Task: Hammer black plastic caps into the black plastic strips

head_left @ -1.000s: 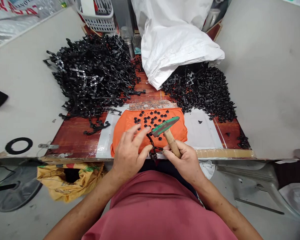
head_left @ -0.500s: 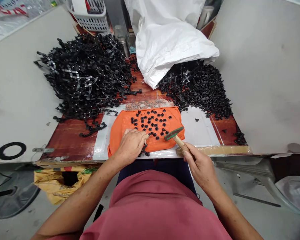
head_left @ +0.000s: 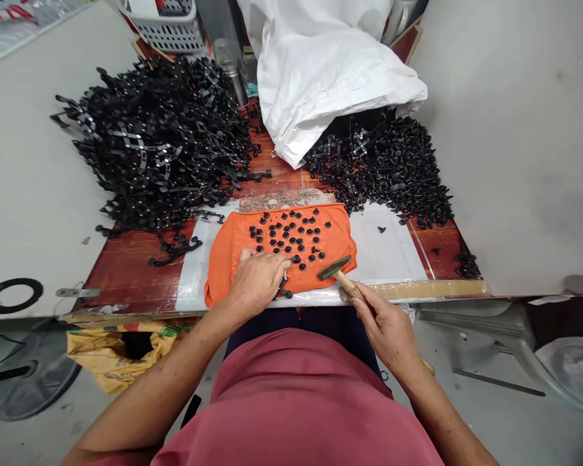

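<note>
While the left hand point(head_left: 257, 283) sits at the near edge of the tabletop point(head_left: 136, 259), its fingers are pinched together on a black plastic strip point(head_left: 283, 289). The strip pokes out just past the fingertips, on the orange cloth point(head_left: 228, 249). The right hand point(head_left: 388, 323) is clamped round the wooden handle of a hammer point(head_left: 342, 275), green head just right of the strip. Black studs point(head_left: 291, 236) dot the cloth beyond both hands.
</note>
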Demonstrator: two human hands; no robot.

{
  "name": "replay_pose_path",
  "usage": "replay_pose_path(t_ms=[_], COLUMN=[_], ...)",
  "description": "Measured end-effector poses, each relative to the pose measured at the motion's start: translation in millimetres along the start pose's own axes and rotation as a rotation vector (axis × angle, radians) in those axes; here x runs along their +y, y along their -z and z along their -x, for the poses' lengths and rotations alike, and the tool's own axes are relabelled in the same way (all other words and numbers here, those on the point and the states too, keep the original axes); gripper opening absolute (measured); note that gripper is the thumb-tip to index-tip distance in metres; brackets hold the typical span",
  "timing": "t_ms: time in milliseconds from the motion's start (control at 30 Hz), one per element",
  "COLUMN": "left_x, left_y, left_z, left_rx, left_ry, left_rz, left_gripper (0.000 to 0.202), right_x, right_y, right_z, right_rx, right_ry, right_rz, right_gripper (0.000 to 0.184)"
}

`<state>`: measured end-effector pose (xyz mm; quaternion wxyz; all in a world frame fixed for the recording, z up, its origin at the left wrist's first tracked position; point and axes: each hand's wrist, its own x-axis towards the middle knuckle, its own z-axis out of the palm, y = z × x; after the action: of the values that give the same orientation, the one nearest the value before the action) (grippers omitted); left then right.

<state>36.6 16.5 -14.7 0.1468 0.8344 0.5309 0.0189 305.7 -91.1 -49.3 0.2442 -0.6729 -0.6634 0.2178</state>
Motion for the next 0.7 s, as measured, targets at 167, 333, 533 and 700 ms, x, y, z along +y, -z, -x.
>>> replay_pose_path(t_ms=[167, 333, 533, 700], left_x=[-1, 0, 1, 2], left_y=[-0.8, -1.3, 2.9, 5.5], left_z=[2, 1, -3, -7], left_rx=[0.029, 0.016, -0.036, -0.076], left_ry=[0.000, 0.002, 0.052, 0.092], left_rz=[0.045, 0.053, 0.027, 0.046], left_gripper=[0.038, 0.040, 0.041, 0.043], right_x=[-2, -2, 0, -7], right_y=[2, 2, 4, 17], right_z=[-2, -3, -3, -11], right_rx=[-0.017, -0.016, -0.028, 0.033], right_ry=[-0.011, -0.025, -0.011, 0.080], right_rz=[-0.013, -0.023, -0.004, 0.058], right_gripper=[0.041, 0.041, 0.041, 0.040])
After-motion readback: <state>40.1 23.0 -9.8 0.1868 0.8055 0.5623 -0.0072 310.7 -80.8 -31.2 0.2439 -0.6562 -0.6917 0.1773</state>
